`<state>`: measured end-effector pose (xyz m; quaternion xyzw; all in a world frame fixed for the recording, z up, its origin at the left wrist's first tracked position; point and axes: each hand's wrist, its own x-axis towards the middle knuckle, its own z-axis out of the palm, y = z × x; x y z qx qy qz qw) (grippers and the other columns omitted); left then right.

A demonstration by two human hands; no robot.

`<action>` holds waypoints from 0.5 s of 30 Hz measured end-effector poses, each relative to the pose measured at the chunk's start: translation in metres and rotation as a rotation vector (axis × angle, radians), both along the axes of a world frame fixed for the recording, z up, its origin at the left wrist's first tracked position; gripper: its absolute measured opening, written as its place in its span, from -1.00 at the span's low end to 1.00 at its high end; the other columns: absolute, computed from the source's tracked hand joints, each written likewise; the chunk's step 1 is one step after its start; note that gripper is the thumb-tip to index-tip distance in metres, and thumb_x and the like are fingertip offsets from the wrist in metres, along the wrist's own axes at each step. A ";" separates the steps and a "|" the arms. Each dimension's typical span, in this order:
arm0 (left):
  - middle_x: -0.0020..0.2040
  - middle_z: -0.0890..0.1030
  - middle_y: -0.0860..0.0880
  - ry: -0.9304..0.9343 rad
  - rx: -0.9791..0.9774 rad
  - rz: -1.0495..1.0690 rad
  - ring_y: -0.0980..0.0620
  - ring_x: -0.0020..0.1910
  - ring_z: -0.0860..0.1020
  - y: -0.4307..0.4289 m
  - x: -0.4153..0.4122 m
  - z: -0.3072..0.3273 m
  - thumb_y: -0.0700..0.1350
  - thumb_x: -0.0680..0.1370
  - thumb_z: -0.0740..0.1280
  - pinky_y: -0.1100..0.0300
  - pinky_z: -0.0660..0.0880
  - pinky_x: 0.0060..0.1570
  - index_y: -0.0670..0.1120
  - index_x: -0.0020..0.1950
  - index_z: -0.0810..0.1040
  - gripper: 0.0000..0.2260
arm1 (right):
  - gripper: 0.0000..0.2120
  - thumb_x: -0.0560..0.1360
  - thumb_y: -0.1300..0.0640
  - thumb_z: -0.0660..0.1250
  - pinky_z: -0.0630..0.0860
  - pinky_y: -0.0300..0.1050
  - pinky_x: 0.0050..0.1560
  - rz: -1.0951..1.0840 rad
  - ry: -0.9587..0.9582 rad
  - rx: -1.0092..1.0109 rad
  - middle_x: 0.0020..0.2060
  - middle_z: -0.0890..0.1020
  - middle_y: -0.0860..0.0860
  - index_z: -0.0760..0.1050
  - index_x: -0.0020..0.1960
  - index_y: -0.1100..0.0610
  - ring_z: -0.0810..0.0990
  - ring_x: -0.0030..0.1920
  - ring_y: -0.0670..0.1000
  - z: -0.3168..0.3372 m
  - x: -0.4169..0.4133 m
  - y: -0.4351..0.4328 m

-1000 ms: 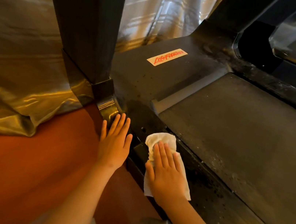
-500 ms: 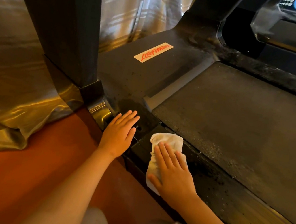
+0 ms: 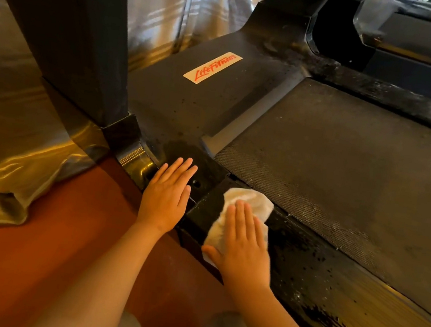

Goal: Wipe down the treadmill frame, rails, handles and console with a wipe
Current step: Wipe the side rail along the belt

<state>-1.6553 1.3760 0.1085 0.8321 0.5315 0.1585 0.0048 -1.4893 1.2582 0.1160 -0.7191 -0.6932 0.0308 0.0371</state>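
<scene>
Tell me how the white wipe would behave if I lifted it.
Probably floppy: the wipe lies crumpled under the right hand. Likely light, and it may cling, since the side rail beside it looks wet.

Right hand (image 3: pixel 244 240) flat on white wipe (image 3: pixel 254 201) at 6 o'clock on side rail (image 3: pixel 319 268), left hand (image 3: pixel 169 195) flat at its 9 o'clock, walking belt (image 3: pixel 349 161) at 2 o'clock, LifeFitness label (image 3: pixel 212 67) at 12 o'clock
</scene>
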 end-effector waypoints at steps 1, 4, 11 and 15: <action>0.53 0.26 0.00 -0.006 0.001 0.006 0.04 0.54 0.13 0.000 0.000 0.000 0.01 0.64 -0.13 0.04 0.04 0.52 -0.05 0.52 0.28 -0.51 | -0.12 0.51 -0.40 -0.20 0.09 0.10 0.42 -0.007 0.016 -0.022 0.48 0.26 0.21 0.22 0.49 0.27 0.24 0.48 0.18 -0.001 0.010 -0.008; 0.53 0.27 -0.01 -0.029 0.000 0.017 0.03 0.54 0.14 -0.001 0.002 0.000 0.01 0.63 -0.12 0.02 0.04 0.52 -0.05 0.51 0.29 -0.51 | -0.06 0.49 -0.44 -0.24 0.03 0.08 0.42 -0.021 0.024 -0.075 0.45 0.31 0.21 0.29 0.46 0.29 0.28 0.46 0.19 0.000 0.022 -0.015; 0.53 0.24 -0.01 0.000 -0.006 0.026 0.02 0.54 0.12 -0.002 0.002 0.000 0.03 0.62 -0.15 0.04 0.01 0.52 -0.04 0.52 0.26 -0.49 | 0.01 0.46 -0.48 -0.10 -0.26 0.11 0.50 -0.025 -0.056 -0.073 0.52 -0.23 0.23 -0.32 0.50 0.29 -0.25 0.53 0.20 0.015 -0.022 0.028; 0.53 0.26 -0.02 0.020 -0.007 0.028 0.00 0.53 0.15 0.000 0.002 0.001 0.04 0.62 -0.15 0.04 0.03 0.50 -0.04 0.51 0.29 -0.48 | 0.05 0.45 -0.48 0.01 -0.34 0.12 0.46 -0.030 -0.028 -0.058 0.52 -0.28 0.23 -0.42 0.45 0.27 -0.32 0.51 0.20 0.014 -0.039 0.041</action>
